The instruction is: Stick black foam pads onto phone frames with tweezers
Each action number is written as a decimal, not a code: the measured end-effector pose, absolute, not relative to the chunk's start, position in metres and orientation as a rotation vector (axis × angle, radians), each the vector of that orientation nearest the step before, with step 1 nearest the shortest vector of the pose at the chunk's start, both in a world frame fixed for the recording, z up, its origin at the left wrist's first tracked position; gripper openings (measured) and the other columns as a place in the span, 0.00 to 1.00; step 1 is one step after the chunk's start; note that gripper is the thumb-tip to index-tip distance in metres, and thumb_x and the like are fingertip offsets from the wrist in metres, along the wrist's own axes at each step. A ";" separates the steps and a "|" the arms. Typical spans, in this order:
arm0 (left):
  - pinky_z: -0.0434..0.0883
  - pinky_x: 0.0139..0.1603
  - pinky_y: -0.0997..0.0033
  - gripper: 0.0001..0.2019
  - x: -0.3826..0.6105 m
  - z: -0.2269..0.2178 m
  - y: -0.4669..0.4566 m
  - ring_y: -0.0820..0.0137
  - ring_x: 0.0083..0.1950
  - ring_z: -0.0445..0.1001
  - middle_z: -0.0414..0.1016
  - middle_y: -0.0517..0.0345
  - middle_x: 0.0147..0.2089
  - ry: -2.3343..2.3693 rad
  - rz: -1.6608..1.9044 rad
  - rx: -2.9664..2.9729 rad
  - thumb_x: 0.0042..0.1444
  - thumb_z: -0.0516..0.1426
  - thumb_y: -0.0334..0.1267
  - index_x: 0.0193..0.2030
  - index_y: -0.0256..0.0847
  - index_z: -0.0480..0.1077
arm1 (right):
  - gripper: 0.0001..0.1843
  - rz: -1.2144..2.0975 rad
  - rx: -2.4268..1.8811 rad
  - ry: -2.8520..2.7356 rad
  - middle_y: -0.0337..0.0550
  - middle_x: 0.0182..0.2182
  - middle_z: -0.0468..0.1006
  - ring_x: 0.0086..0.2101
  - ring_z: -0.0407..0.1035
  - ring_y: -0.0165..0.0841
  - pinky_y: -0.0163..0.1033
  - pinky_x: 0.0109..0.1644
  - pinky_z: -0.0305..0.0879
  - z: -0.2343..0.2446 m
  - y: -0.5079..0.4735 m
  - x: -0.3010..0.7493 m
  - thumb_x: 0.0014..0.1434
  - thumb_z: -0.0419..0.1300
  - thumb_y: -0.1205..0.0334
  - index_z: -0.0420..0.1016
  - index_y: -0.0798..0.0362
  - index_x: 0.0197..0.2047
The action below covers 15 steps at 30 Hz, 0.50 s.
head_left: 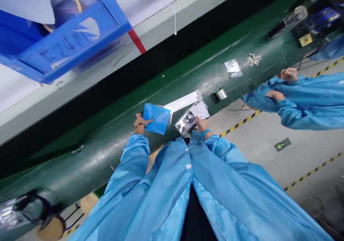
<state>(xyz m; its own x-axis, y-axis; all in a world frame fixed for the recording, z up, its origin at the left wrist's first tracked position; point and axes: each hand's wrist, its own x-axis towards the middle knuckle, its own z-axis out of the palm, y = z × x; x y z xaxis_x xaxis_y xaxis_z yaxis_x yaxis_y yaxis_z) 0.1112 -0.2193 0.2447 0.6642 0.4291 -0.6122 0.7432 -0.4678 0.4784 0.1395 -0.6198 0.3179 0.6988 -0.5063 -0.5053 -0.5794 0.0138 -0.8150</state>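
A flat blue sheet or folder (158,121) lies at the bench edge in front of me, with pale layers showing along its right side. My left hand (140,124) is at its left edge, thumb laid across the top; the other fingers are partly hidden. My right hand (201,124) grips a white paper slip (200,110) by its lower edge. Under the slip is a clear plastic bag (185,122) with dark pieces visible in it; whether my fingers also pinch the bag is unclear. Behind both hands a long white strip (182,102) with a grid at one end lies on the bench.
On the green bench (113,140) are a wire spool (220,95), a small clear bag (233,68) and a pile of small pale parts (254,59). A blue bin (72,36) sits on the upper-left shelf. A co-worker in blue sleeves (303,103) is at right.
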 end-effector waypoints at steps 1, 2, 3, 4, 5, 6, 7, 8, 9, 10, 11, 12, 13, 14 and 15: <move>0.75 0.67 0.42 0.43 0.111 0.239 -0.214 0.37 0.66 0.78 0.79 0.25 0.60 0.875 -0.553 2.121 0.48 0.78 0.48 0.65 0.28 0.70 | 0.17 0.079 -1.603 0.886 0.47 0.52 0.82 0.46 0.80 0.36 0.46 0.50 0.81 0.321 -0.619 0.138 0.73 0.67 0.53 0.78 0.55 0.57; 0.76 0.66 0.44 0.36 0.111 0.236 -0.208 0.37 0.65 0.79 0.81 0.25 0.58 0.848 -0.558 2.120 0.50 0.76 0.48 0.60 0.27 0.74 | 0.16 0.087 -1.580 0.871 0.46 0.51 0.82 0.45 0.80 0.35 0.45 0.49 0.82 0.325 -0.618 0.137 0.73 0.67 0.54 0.78 0.55 0.56; 0.76 0.66 0.46 0.31 0.110 0.233 -0.203 0.38 0.65 0.79 0.81 0.26 0.58 0.816 -0.547 2.122 0.53 0.74 0.47 0.57 0.27 0.76 | 0.16 0.101 -1.560 0.850 0.46 0.50 0.83 0.44 0.80 0.35 0.44 0.49 0.82 0.330 -0.618 0.136 0.73 0.67 0.54 0.78 0.55 0.56; 0.76 0.67 0.48 0.28 0.108 0.231 -0.197 0.39 0.67 0.78 0.81 0.27 0.59 0.778 -0.524 2.125 0.55 0.73 0.46 0.56 0.28 0.77 | 0.15 0.114 -1.542 0.826 0.46 0.50 0.83 0.44 0.80 0.35 0.44 0.48 0.82 0.335 -0.618 0.137 0.72 0.67 0.55 0.78 0.55 0.56; 0.75 0.68 0.51 0.26 0.105 0.230 -0.192 0.42 0.68 0.77 0.81 0.29 0.61 0.737 -0.492 2.126 0.57 0.71 0.45 0.57 0.30 0.78 | 0.15 0.126 -1.527 0.804 0.46 0.50 0.83 0.44 0.80 0.35 0.44 0.47 0.82 0.339 -0.617 0.139 0.72 0.68 0.55 0.78 0.55 0.56; 0.74 0.70 0.53 0.26 0.101 0.230 -0.186 0.44 0.69 0.77 0.80 0.32 0.64 0.695 -0.459 2.125 0.58 0.69 0.44 0.60 0.31 0.77 | 0.16 0.135 -1.515 0.785 0.46 0.50 0.83 0.44 0.80 0.35 0.43 0.47 0.82 0.343 -0.617 0.143 0.72 0.68 0.56 0.78 0.55 0.57; 0.74 0.71 0.56 0.26 0.095 0.230 -0.181 0.48 0.70 0.77 0.80 0.36 0.65 0.654 -0.431 2.120 0.60 0.68 0.44 0.63 0.33 0.77 | 0.15 0.139 -1.509 0.772 0.46 0.50 0.83 0.44 0.80 0.35 0.43 0.46 0.82 0.347 -0.615 0.149 0.71 0.69 0.56 0.79 0.55 0.57; 0.74 0.70 0.57 0.26 0.090 0.230 -0.175 0.50 0.69 0.78 0.80 0.38 0.66 0.619 -0.410 2.113 0.62 0.66 0.44 0.65 0.34 0.76 | 0.15 0.135 -1.508 0.766 0.46 0.51 0.83 0.43 0.80 0.34 0.42 0.46 0.82 0.349 -0.612 0.157 0.71 0.69 0.57 0.79 0.55 0.57; 0.75 0.69 0.58 0.27 0.084 0.231 -0.170 0.51 0.67 0.79 0.81 0.40 0.65 0.594 -0.396 2.107 0.63 0.65 0.44 0.66 0.34 0.76 | 0.15 0.123 -1.514 0.769 0.46 0.51 0.83 0.43 0.80 0.34 0.42 0.46 0.82 0.349 -0.608 0.167 0.71 0.69 0.57 0.79 0.55 0.57; 0.76 0.68 0.58 0.26 0.079 0.231 -0.166 0.52 0.65 0.81 0.82 0.41 0.64 0.577 -0.387 2.101 0.64 0.64 0.45 0.66 0.34 0.76 | 0.15 0.105 -1.527 0.782 0.46 0.51 0.83 0.43 0.80 0.34 0.42 0.45 0.82 0.349 -0.602 0.180 0.72 0.68 0.56 0.79 0.55 0.57; 0.78 0.66 0.58 0.26 0.075 0.231 -0.163 0.52 0.63 0.82 0.83 0.41 0.62 0.568 -0.381 2.096 0.64 0.64 0.45 0.65 0.33 0.76 | 0.16 0.081 -1.546 0.803 0.46 0.51 0.82 0.43 0.80 0.34 0.42 0.46 0.82 0.346 -0.595 0.193 0.72 0.68 0.56 0.78 0.55 0.57; 0.78 0.65 0.57 0.26 0.072 0.232 -0.160 0.51 0.62 0.83 0.83 0.40 0.61 0.564 -0.375 2.093 0.64 0.64 0.46 0.65 0.33 0.77 | 0.16 0.054 -1.571 0.833 0.46 0.51 0.82 0.44 0.80 0.35 0.43 0.46 0.82 0.343 -0.586 0.207 0.73 0.67 0.55 0.78 0.55 0.58; 0.78 0.65 0.56 0.26 0.069 0.232 -0.159 0.50 0.61 0.83 0.83 0.40 0.61 0.564 -0.367 2.093 0.64 0.64 0.45 0.64 0.33 0.77 | 0.17 0.027 -1.604 0.868 0.47 0.52 0.82 0.45 0.79 0.35 0.44 0.47 0.82 0.340 -0.576 0.220 0.73 0.67 0.54 0.77 0.55 0.58; 0.78 0.66 0.55 0.26 0.068 0.232 -0.159 0.49 0.62 0.82 0.83 0.39 0.61 0.564 -0.360 2.092 0.63 0.64 0.45 0.63 0.33 0.78 | 0.18 0.002 -1.642 0.905 0.47 0.52 0.81 0.46 0.79 0.36 0.45 0.49 0.82 0.336 -0.566 0.232 0.73 0.66 0.53 0.77 0.55 0.59; 0.78 0.66 0.54 0.25 0.066 0.232 -0.160 0.49 0.63 0.82 0.83 0.39 0.62 0.564 -0.352 2.091 0.63 0.65 0.45 0.63 0.33 0.78 | 0.19 -0.017 -1.687 0.942 0.48 0.53 0.81 0.47 0.79 0.37 0.47 0.50 0.82 0.334 -0.557 0.243 0.73 0.66 0.52 0.77 0.55 0.59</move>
<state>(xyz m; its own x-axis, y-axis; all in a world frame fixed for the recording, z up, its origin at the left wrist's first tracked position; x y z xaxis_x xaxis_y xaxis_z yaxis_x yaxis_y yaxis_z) 0.0661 -0.1601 0.2322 0.8545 0.2576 -0.4511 0.5184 -0.4791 0.7083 0.2429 -0.5565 0.3338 0.6779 -0.5845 -0.4459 -0.5680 -0.0314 -0.8224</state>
